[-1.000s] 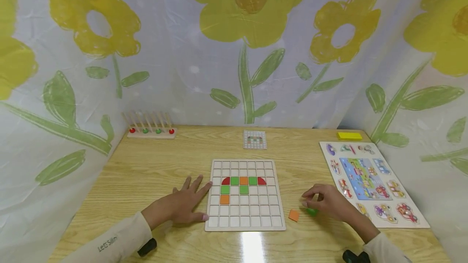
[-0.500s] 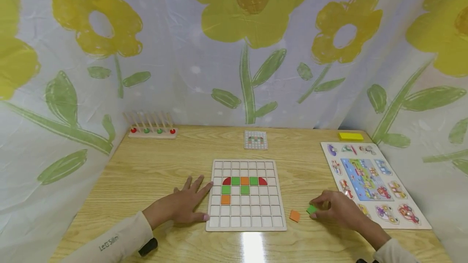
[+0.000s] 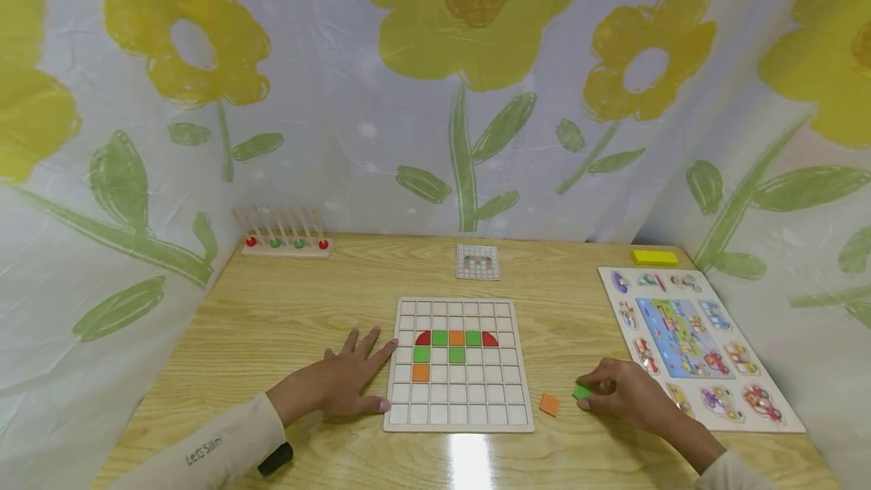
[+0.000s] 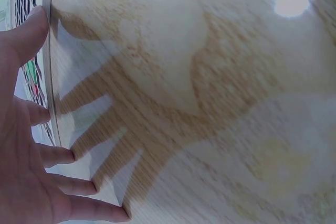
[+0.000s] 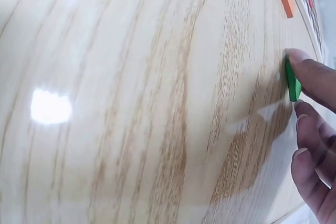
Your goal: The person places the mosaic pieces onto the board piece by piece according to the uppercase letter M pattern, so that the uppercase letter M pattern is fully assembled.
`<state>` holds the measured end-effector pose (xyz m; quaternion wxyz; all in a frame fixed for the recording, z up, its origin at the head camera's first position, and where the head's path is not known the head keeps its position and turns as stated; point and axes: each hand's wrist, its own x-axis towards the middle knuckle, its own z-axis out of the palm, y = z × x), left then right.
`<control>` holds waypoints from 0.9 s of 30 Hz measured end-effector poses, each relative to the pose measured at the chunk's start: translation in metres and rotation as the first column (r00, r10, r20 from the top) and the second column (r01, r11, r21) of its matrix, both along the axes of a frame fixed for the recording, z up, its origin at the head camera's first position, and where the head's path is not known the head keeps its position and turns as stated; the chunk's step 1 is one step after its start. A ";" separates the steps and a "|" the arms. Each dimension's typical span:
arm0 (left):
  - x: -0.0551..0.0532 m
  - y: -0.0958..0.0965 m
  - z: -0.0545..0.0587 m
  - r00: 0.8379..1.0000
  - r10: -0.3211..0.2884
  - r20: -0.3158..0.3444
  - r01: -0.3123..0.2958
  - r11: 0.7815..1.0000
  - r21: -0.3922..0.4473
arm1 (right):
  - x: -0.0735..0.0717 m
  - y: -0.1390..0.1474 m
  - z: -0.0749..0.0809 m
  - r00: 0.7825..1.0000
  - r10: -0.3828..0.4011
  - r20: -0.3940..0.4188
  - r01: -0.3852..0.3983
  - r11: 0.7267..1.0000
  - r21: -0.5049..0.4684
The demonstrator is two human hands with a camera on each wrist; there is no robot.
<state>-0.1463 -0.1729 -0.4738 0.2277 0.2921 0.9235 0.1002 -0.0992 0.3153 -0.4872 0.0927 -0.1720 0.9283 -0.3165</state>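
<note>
A wooden grid board (image 3: 461, 414) lies in the middle of the table, with red, green and orange tiles set in its upper squares. At its left edge my left hand (image 3: 343, 380) rests with fingers spread, thumb and index fingertip touching the rim. To the board's right, my right hand (image 3: 629, 395) pinches a small green square tile (image 3: 581, 392) between thumb and fingers, low over the table; the right wrist view shows this green tile (image 5: 292, 81) held tilted. An orange square tile (image 3: 549, 404) lies loose between the board and my right hand.
A small pattern card (image 3: 478, 262) lies behind the board. A picture puzzle board (image 3: 612, 301) is at the right, near a yellow block (image 3: 655, 258). At the back left stands a peg rack (image 3: 286, 249) with red and green beads. A flowered curtain encloses the table.
My right hand has shifted slightly right and turned, and the green tile now shows between its fingertips. The left hand stays in place on the board's edge.
</note>
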 end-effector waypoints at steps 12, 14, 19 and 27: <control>0.002 0.001 0.002 1.000 0.000 -0.012 0.000 1.000 -0.001 | -0.002 0.001 -0.002 1.000 0.023 -0.006 -0.023 0.999 -0.030; 0.001 0.001 0.002 1.000 0.000 -0.012 0.000 1.000 -0.003 | -0.003 0.000 -0.002 1.000 0.028 0.011 -0.027 0.999 -0.030; 0.000 0.000 -0.001 1.000 0.001 -0.012 -0.001 1.000 -0.004 | -0.006 -0.004 -0.001 0.995 0.060 0.074 -0.057 0.998 -0.035; -0.002 0.000 -0.003 1.000 -0.007 -0.021 0.007 1.000 0.004 | -0.014 -0.015 0.003 0.997 0.075 0.022 -0.074 0.997 -0.023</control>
